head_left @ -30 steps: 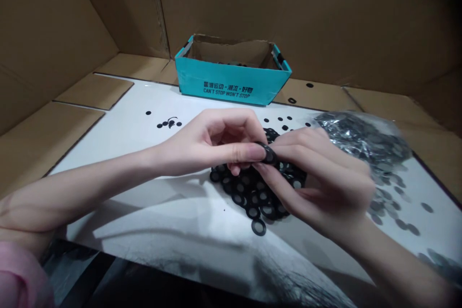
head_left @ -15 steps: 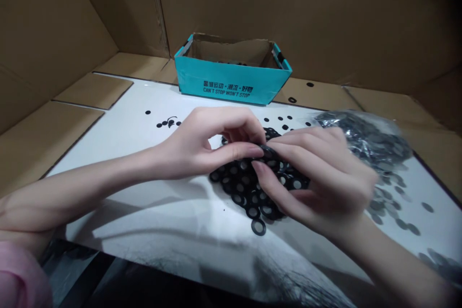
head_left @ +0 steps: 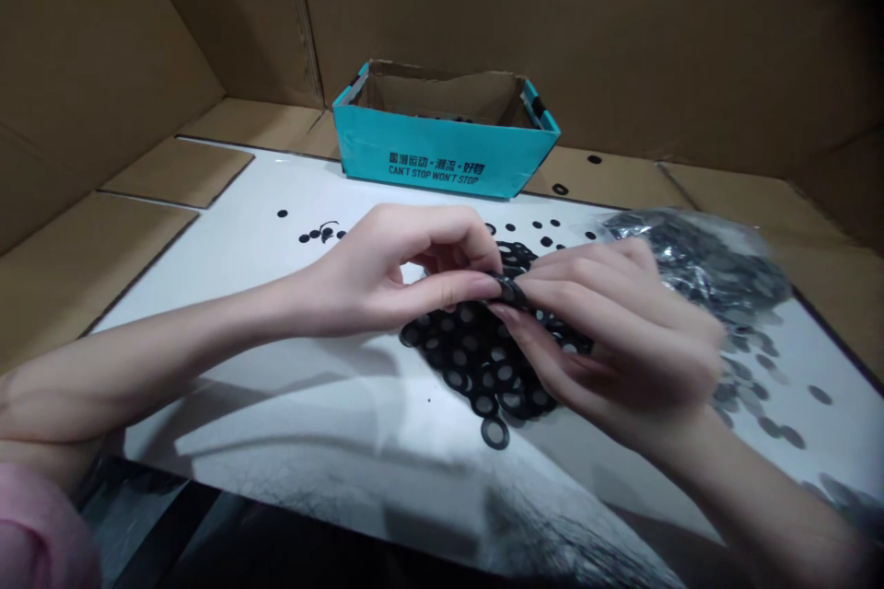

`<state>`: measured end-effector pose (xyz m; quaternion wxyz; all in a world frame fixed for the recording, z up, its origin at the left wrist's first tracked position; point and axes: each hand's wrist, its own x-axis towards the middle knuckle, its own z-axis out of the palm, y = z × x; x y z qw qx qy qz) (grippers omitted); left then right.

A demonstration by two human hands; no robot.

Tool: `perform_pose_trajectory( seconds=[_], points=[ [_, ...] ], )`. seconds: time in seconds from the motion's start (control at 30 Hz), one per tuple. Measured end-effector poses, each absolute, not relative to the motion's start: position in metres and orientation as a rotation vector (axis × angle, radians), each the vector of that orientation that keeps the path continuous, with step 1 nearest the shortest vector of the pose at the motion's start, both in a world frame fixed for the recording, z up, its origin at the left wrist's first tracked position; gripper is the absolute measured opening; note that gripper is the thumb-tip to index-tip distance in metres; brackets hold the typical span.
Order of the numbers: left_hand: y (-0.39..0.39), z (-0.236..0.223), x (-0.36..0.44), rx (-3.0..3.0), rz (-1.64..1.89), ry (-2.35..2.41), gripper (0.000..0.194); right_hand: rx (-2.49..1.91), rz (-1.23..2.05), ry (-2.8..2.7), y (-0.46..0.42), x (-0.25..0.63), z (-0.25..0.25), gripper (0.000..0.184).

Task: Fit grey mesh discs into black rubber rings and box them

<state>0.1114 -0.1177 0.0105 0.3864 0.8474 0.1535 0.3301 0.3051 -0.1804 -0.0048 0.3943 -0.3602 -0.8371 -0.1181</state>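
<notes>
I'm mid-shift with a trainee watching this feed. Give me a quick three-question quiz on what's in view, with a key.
1. True or false: the fingertips of the left hand and right hand meet at a small black piece.
2. What colour is the front of the open box behind the hands?
A) red
B) turquoise
C) yellow
3. Fill in: the clear plastic bag lies on the person's ____ side of the pile of round black pieces.

Key: 1. True; 2. B; 3. right.
</notes>
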Motion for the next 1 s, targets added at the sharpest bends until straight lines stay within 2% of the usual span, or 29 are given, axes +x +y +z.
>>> perform_pose_trajectory(
  seconds=[0.37,1.0],
  points=[
    [-0.1185,0.0104,0.1118,1.912,0.724,0.403,0.009,-0.929,-0.276,-2.122,-0.18,0.3033,-0.0038,0.018],
    [-0.1152,0.0191,0.107,2.183,0.639,0.448,0.01,-0.921,-0.169,-2.152,-0.1763,0.3062,-0.0058,0.014]
  ],
)
